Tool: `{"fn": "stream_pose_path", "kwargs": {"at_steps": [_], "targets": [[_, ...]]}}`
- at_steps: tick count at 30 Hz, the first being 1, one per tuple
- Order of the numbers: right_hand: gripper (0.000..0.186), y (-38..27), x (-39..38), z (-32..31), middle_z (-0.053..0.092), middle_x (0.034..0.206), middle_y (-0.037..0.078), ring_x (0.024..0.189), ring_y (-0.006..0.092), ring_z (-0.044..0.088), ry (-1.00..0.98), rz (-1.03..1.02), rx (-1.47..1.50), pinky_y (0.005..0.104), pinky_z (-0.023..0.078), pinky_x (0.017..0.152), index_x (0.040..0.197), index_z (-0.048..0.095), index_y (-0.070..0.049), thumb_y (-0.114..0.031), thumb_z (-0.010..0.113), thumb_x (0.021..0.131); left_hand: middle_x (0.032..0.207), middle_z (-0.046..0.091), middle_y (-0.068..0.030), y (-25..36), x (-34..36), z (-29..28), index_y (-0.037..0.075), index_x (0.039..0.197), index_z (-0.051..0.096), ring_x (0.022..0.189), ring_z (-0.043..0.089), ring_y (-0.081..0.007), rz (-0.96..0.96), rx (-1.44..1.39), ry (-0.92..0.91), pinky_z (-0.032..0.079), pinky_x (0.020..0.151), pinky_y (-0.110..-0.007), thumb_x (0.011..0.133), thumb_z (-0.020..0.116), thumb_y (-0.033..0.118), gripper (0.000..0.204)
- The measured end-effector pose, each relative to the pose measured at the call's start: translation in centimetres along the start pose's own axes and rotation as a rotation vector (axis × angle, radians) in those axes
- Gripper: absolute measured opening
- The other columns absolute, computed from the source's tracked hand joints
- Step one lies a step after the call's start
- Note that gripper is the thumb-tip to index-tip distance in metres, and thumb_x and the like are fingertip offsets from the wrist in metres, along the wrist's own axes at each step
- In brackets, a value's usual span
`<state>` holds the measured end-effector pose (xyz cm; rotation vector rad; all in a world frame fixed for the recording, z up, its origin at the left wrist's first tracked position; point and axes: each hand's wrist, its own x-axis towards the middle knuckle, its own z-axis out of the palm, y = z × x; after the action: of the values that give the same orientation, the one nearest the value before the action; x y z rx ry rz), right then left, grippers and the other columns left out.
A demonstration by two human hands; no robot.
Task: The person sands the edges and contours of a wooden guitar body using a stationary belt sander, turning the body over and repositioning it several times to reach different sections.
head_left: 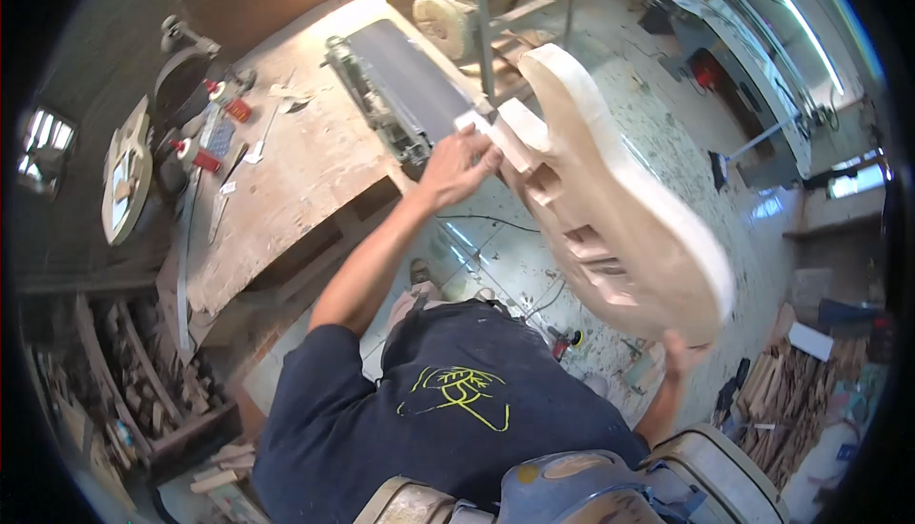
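A pale, unpainted wooden electric guitar body is held up at a slant in front of me, its routed cavities showing on the face. My left hand grips it at the horn beside the neck pocket, with its fingers closed around the edge. At the opposite, lower end my right hand holds the rounded rim; part of that hand is hidden behind the wood. Just beyond my left hand lies a belt sander with a wide grey belt, set along the bench's edge. The horn is close to the belt's near end; contact cannot be made out.
The dusty wooden bench carries red-and-white bottles and small tools. Another guitar body hangs at the left. A wooden frame with a round wheel stands behind the sander. Wood offcuts are piled at the right; cables cross the floor.
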<state>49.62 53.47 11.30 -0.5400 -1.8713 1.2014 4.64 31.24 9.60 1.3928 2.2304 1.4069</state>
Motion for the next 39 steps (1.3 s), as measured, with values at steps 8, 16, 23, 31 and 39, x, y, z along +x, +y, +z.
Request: {"fn": "stream_pose_path", "kwargs": {"at_steps": [8, 16, 23, 31, 39], "targets": [[0.069, -10.6, 5.3, -4.6, 0.059, 0.12, 0.017, 0.11, 0.0247, 0.058, 0.176, -0.033, -0.112, 0.0369, 0.047, 0.094, 0.129, 0.048, 0.011, -0.03, 0.07, 0.079, 0.067, 0.059, -0.0139, 4.3, -3.2, 10.1, -0.002, 0.083, 0.067, 0.07, 0.055, -0.0269, -0.103, -0.448, -0.078, 0.045, 0.074, -0.041, 0.097, 0.048, 0.052, 0.059], [0.068, -15.1, 5.9, 3.4, 0.068, 0.094, 0.011, 0.083, 0.0164, 0.064, -0.142, 0.093, -0.34, 0.0287, 0.05, 0.074, 0.114, 0.058, 0.009, -0.04, 0.078, 0.072, 0.119, 0.068, -0.0176, 1.8, -7.6, 12.4, 0.001, 0.138, 0.054, 0.108, 0.062, -0.0214, -0.362, -0.519, 0.21, 0.047, 0.093, -0.033, 0.101, 0.047, 0.046, 0.059], [0.044, -12.2, 4.8, 11.0, 0.071, 0.082, 0.015, 0.07, 0.0214, 0.07, -0.419, 0.092, -0.437, 0.031, 0.053, 0.065, 0.106, 0.061, 0.004, -0.021, 0.079, 0.076, 0.115, 0.066, -0.0048, -2.1, -10.1, 12.2, -0.001, 0.13, 0.059, 0.108, 0.059, -0.0133, -0.526, -0.943, 0.061, 0.04, 0.102, -0.03, 0.102, 0.051, 0.028, 0.041], [0.047, -10.4, 5.7, 18.5, 0.07, 0.079, 0.017, 0.069, 0.0255, 0.072, -0.494, -0.035, -0.508, 0.0331, 0.054, 0.061, 0.108, 0.06, 0.005, -0.02, 0.083, 0.075, 0.118, 0.065, -0.0041, -5.8, -9.9, 9.9, -0.004, 0.126, 0.056, 0.107, 0.059, -0.0095, -0.649, -1.218, 0.274, 0.041, 0.098, -0.024, 0.1, 0.053, 0.012, 0.031], [0.049, -8.9, 8.0, 23.7, 0.069, 0.077, 0.019, 0.066, 0.0288, 0.071, -0.549, -0.046, -0.533, 0.0348, 0.054, 0.058, 0.107, 0.059, 0.004, -0.023, 0.084, 0.074, 0.112, 0.065, -0.0055, -11.3, -8.0, 9.5, -0.003, 0.118, 0.057, 0.107, 0.059, -0.0124, -0.691, -1.335, 0.371, 0.045, 0.095, -0.026, 0.097, 0.053, 0.005, 0.022]]}}
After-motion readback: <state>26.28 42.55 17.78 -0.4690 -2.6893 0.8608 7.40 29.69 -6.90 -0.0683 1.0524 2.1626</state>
